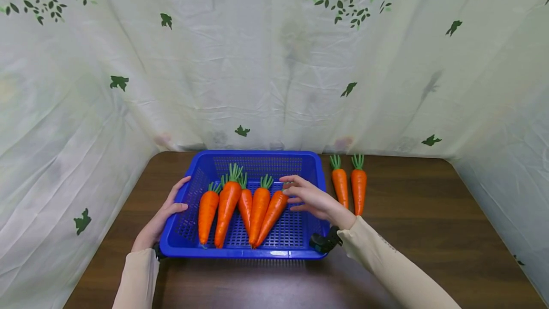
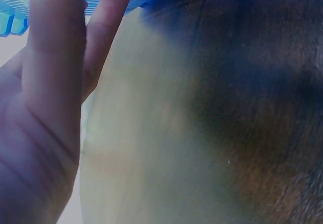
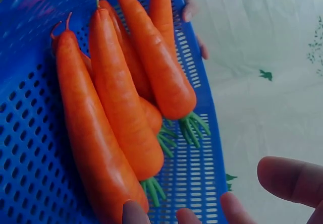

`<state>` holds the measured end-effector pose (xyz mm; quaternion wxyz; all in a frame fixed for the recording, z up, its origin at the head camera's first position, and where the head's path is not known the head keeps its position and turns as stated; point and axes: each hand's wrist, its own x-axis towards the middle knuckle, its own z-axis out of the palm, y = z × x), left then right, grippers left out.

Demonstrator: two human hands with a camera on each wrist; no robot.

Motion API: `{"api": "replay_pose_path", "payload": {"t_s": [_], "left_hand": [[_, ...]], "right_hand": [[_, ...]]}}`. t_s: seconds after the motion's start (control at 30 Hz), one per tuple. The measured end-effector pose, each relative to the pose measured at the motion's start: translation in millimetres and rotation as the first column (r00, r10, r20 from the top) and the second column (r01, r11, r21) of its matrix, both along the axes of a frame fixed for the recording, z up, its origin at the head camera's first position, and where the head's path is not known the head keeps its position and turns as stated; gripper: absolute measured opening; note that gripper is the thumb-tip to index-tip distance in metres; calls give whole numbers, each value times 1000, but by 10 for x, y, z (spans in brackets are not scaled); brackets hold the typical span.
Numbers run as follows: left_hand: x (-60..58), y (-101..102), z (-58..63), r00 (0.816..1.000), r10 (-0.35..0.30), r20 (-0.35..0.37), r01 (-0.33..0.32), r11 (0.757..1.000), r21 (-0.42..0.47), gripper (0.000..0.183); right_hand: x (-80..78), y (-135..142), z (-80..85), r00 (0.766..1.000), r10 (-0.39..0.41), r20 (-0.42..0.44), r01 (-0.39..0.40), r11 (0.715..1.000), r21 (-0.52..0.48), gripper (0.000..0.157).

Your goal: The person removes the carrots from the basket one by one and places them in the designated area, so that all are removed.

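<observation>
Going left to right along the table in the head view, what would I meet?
Left hand → carrots in the blue basket → loose carrot beside the basket → rightmost carrot.

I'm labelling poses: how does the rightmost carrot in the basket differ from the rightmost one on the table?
In the head view, the basket carrot slants down leftward; the table carrot runs nearly vertical. The right hand overlaps the basket carrot's top; the table carrot's is unobstructed. Both are orange and tapered.

Two cream-sleeved arms (image 1: 394,259) reached forward.
The bare left hand (image 1: 165,213) held its thumb (image 1: 177,208) apart from its extended fingers (image 1: 179,187); the bare right hand (image 1: 315,200) spread its slightly bent fingers (image 1: 295,191).
</observation>
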<state>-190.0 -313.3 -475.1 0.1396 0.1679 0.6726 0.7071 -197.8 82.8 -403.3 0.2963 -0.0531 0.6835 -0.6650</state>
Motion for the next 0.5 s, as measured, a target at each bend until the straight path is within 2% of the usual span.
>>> {"api": "replay_pose_path", "payload": {"t_s": [0.23, 0.37, 0.5], "left_hand": [[30, -12, 30, 997, 27, 74, -20, 995, -93, 65], [19, -11, 19, 998, 26, 54, -22, 997, -76, 65], [-2, 5, 5, 1000, 17, -15, -17, 999, -30, 67]], "right_hand": [[-22, -70, -64, 999, -27, 19, 26, 998, 52, 40], [-36, -107, -105, 998, -46, 35, 43, 995, 85, 39], [-59, -136, -142, 997, -58, 41, 53, 992, 110, 41]]}}
